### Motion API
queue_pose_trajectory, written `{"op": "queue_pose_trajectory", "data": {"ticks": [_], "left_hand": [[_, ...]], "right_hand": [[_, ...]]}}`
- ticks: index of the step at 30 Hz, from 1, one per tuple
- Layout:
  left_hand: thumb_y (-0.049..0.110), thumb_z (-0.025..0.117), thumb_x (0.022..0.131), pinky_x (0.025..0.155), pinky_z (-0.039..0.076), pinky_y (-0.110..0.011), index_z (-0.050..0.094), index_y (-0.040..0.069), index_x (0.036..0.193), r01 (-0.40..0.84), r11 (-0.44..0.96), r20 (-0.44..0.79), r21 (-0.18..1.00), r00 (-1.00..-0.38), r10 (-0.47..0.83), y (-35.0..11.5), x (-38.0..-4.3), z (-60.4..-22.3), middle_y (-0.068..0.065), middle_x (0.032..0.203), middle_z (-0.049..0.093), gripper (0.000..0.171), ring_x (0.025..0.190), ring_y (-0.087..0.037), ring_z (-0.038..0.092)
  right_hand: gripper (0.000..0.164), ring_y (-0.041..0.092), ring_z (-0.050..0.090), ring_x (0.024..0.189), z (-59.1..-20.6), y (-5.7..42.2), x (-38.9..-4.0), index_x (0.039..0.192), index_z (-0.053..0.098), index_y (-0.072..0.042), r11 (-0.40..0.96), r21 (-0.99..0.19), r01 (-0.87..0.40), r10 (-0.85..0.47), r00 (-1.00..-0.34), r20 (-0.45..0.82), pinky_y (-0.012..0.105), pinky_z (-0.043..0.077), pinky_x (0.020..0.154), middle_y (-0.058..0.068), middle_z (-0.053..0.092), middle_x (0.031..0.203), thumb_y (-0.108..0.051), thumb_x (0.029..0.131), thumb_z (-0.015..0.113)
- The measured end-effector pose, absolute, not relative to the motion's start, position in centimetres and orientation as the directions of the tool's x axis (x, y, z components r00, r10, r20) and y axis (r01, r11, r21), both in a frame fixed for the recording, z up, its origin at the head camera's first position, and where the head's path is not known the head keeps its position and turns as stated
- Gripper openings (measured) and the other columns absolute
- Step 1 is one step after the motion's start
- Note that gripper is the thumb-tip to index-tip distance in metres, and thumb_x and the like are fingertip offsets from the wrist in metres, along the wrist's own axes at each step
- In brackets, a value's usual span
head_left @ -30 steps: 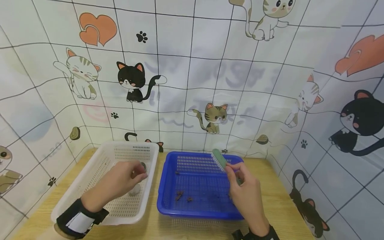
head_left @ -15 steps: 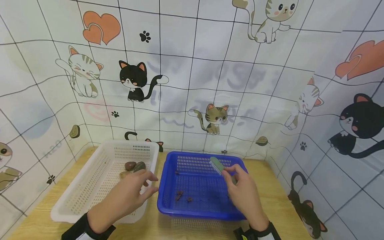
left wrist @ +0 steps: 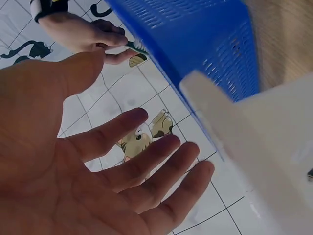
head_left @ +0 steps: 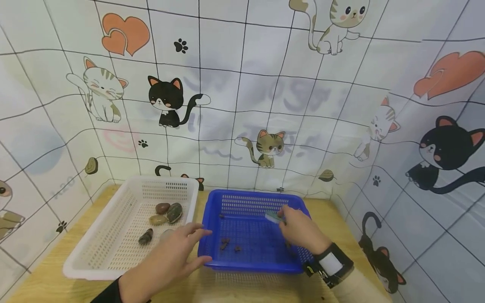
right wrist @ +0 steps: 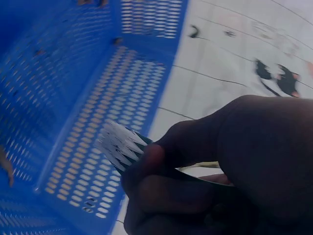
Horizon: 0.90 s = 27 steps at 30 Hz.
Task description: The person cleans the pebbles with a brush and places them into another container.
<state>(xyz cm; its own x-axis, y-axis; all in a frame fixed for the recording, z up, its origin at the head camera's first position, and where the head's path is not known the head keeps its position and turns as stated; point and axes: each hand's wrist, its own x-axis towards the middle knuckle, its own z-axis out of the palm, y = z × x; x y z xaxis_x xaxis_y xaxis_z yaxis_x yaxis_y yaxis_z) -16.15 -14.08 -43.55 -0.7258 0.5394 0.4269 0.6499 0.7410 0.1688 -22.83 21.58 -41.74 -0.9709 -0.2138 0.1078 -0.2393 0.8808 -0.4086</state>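
My right hand (head_left: 303, 227) grips a small green brush (head_left: 273, 216) with white bristles over the blue basket (head_left: 261, 267). In the right wrist view the brush's bristles (right wrist: 120, 144) face the basket's slotted wall, and the curled fingers hide its handle. My left hand (head_left: 170, 254) holds nothing; its fingers are spread and hover between the white basket (head_left: 92, 273) and the blue basket's left side. Small brown bits (head_left: 225, 242) lie on the blue basket's floor. Several stones sit in the white basket, among them a dark green striped stone (head_left: 175, 213).
A reddish-brown stone (head_left: 163, 208), a tan stone (head_left: 158, 220) and a dark stone (head_left: 145, 237) lie in the white basket. A pale stone (head_left: 166, 234) is partly behind my left hand. Both baskets stand on a wooden table (head_left: 322, 206) against a cat-patterned sheet (head_left: 227, 84).
My left hand has moved right and down from over the white basket, uncovering the stones, and its fingers have spread. The right hand has lowered the brush and turned it flatter over the blue basket.
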Motion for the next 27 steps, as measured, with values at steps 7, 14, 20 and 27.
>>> {"op": "queue_pose_trajectory", "data": {"ticks": [7,14,20,27], "left_hand": [[0.069,0.061,0.090,0.099,0.048,-0.056,0.054,0.019,0.144,0.633,0.747,0.412,0.203,-0.747,0.521,-14.2,-15.8,-44.5,-0.013,0.147,0.048,0.074,0.131,-0.030,0.048],[0.080,0.058,0.082,0.101,0.045,-0.059,0.048,0.024,0.149,0.619,0.768,0.477,0.165,-0.731,0.487,-15.0,-16.0,-45.1,-0.014,0.153,0.040,0.088,0.133,-0.037,0.043],[0.082,0.057,0.081,0.099,0.043,-0.065,0.046,0.025,0.151,0.595,0.790,0.478,0.147,-0.742,0.470,-16.1,-15.9,-45.3,-0.015,0.157,0.035,0.090,0.133,-0.044,0.043],[0.083,0.053,0.082,0.102,0.037,-0.071,0.044,0.026,0.152,0.547,0.818,0.420,0.179,-0.794,0.439,-17.1,-15.9,-45.1,-0.016,0.158,0.032,0.091,0.136,-0.045,0.038]], "right_hand": [[0.020,0.016,0.058,0.065,-42.7,21.6,-25.1,0.114,0.058,0.004,0.882,-0.368,-0.294,-0.327,-0.945,-0.030,0.029,0.051,0.049,0.007,0.061,0.086,0.002,0.095,0.052],[0.032,0.016,0.059,0.064,-43.2,21.9,-25.7,0.130,0.049,0.006,0.903,-0.328,-0.276,-0.343,-0.925,-0.164,0.029,0.053,0.048,0.008,0.059,0.085,0.000,0.099,0.050],[0.025,0.016,0.057,0.066,-42.3,21.8,-25.3,0.116,0.056,-0.002,0.911,-0.270,-0.312,-0.381,-0.888,-0.259,0.029,0.052,0.052,0.005,0.057,0.085,-0.002,0.092,0.062],[0.042,0.016,0.060,0.081,-41.8,21.5,-24.8,0.117,0.061,-0.007,0.907,-0.186,-0.377,-0.419,-0.853,-0.312,0.036,0.056,0.070,0.000,0.062,0.091,-0.032,0.088,0.079]]}}
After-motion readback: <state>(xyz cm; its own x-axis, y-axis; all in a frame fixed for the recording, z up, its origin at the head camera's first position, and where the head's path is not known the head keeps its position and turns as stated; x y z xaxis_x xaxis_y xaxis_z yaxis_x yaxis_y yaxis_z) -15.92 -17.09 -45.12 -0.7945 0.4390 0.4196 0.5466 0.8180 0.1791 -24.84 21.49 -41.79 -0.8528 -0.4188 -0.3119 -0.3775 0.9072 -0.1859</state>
